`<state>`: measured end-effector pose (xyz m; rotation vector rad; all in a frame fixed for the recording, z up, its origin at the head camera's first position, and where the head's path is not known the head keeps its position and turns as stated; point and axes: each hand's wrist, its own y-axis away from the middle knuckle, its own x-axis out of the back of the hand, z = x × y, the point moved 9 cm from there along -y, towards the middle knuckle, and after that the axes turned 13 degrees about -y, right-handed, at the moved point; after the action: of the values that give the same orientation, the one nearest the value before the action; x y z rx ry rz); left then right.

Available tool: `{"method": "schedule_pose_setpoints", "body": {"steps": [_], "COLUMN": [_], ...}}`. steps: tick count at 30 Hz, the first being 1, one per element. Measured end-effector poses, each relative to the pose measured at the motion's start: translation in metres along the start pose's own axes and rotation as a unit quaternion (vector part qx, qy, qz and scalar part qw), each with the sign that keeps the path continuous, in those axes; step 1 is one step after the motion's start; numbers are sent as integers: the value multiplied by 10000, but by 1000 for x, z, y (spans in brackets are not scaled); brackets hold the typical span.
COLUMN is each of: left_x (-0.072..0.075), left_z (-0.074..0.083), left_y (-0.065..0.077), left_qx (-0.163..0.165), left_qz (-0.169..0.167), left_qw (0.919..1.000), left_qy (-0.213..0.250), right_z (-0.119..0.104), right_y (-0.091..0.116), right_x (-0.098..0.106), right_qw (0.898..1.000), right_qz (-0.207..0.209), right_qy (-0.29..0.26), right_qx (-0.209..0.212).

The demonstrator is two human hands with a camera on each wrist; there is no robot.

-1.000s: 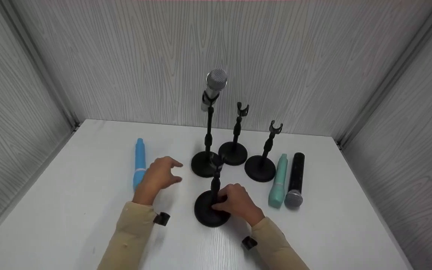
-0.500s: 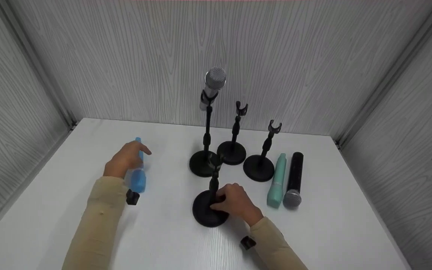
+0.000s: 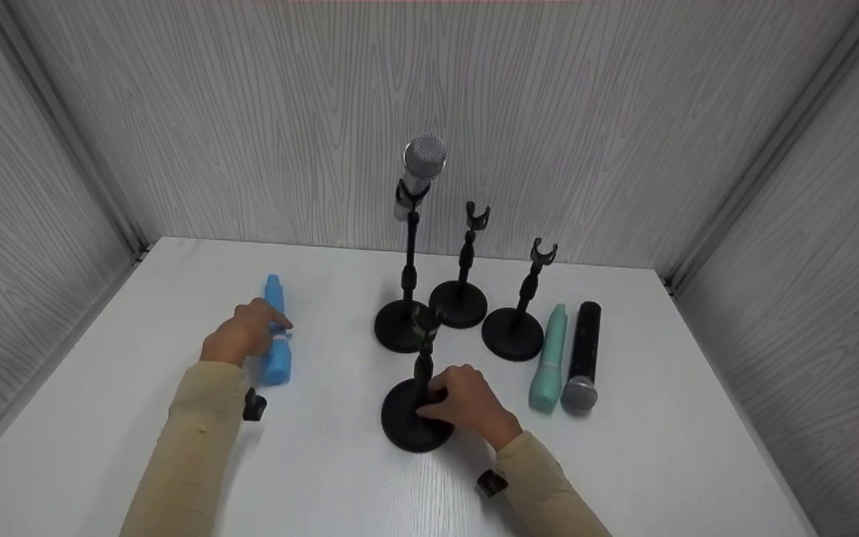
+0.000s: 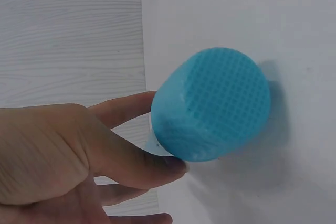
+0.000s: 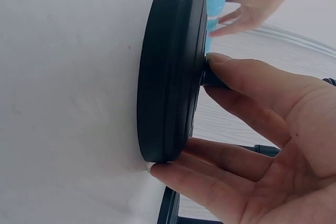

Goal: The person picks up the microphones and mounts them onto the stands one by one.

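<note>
On the left of the table lies a light-blue microphone (image 3: 277,364), its thick end toward me. My left hand (image 3: 241,331) reaches over its middle and grips it between thumb and fingers; in the left wrist view the rounded, grid-patterned head (image 4: 226,103) fills the centre. A short black microphone stand (image 3: 402,418) stands at the front middle, its round base on the table. With thumb and index finger my right hand (image 3: 468,403) pinches the stand's pole just above the base, while other fingers touch the rim of the base (image 5: 170,72) in the right wrist view.
Behind, a taller black stand (image 3: 409,277) carries a silver microphone (image 3: 425,158). Two shorter stands with bare clips, the middle one (image 3: 459,304) and the right one (image 3: 513,334), are beside it. Farther right lie a mint-green microphone (image 3: 549,365) and a black one (image 3: 586,350). Grey panels (image 3: 310,112) enclose the table.
My left hand has moved left from beside the front stand, over the blue microphone, and has come down onto it. The right hand stays on its stand.
</note>
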<state>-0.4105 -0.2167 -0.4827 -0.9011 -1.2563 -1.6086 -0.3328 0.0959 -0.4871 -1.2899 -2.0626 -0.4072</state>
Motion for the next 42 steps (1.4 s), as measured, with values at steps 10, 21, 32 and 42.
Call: {"method": "schedule_pose_setpoints", "body": {"steps": [10,21,32,42], "left_x": [-5,-14,5,24], "left_z": [15,35,54,81], "left_y": [-1,8,17,35], "left_qx": [-219,-410,-694,-1313], "left_qz": [161,-20,256,564], "left_qw": [9995,9971,9955,9896], "left_qy": [-180,-639,-591,-141], "right_z": [0,0,2,1], "right_y": [0,0,0,2], "right_x": [0,-2,-2,-2], "right_qw": [9999,9999,9999,9999], "right_qz": [-38,-31,-42,-12], "right_qy": [-60,-72,-93,-111], "right_qx": [-121,-84,-104,-61]}}
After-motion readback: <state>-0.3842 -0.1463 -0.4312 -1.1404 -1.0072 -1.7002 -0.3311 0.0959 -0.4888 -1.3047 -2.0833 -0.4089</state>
